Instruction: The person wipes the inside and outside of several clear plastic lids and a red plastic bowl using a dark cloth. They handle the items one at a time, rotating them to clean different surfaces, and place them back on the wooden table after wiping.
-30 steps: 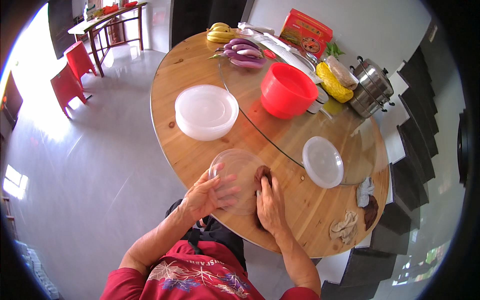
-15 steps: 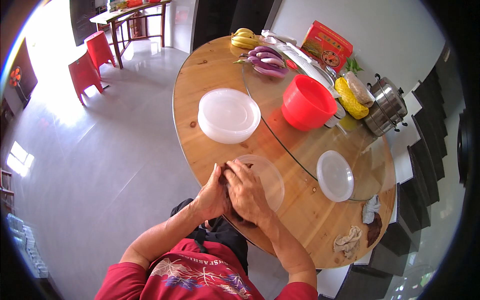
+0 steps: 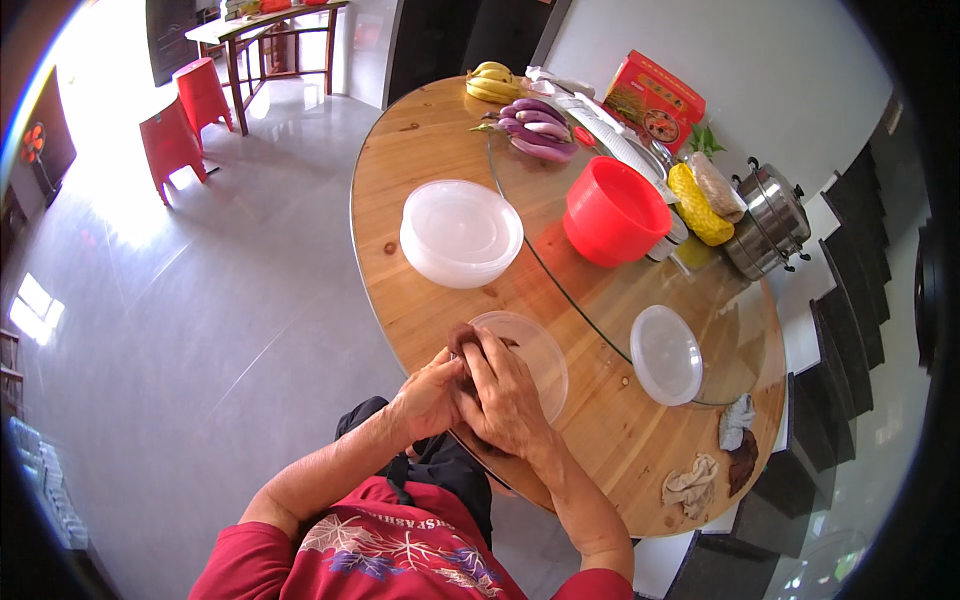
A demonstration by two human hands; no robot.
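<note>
At the near edge of the round wooden table (image 3: pixel 600 450), both my hands are closed on a brown cloth (image 3: pixel 462 337). My left hand (image 3: pixel 428 398) grips it from the left. My right hand (image 3: pixel 506 400) lies over it from the right, fingers bent. Most of the cloth is hidden between the palms; a bunched end sticks out above the fingers. Beneath and beside my right hand is a clear round plastic container or lid (image 3: pixel 543 362) on the wood. A stack of translucent plastic bowls (image 3: pixel 455 262) stands just beyond, and a round translucent lid (image 3: pixel 667 355) lies to the right.
Red stacked bowls (image 3: pixel 615 212), purple eggplants (image 3: pixel 540 130), bananas (image 3: pixel 492 83), a red box (image 3: pixel 652 100) and a steel pot (image 3: pixel 768 222) stand farther back. Crumpled rags (image 3: pixel 690 485) lie at the right edge. Red stools (image 3: pixel 172 150) stand on the floor at left.
My right hand's fingers have shifted, and the brown cloth's bunched end now shows above them. My left hand has turned and its raised thumb has come down against the cloth.
</note>
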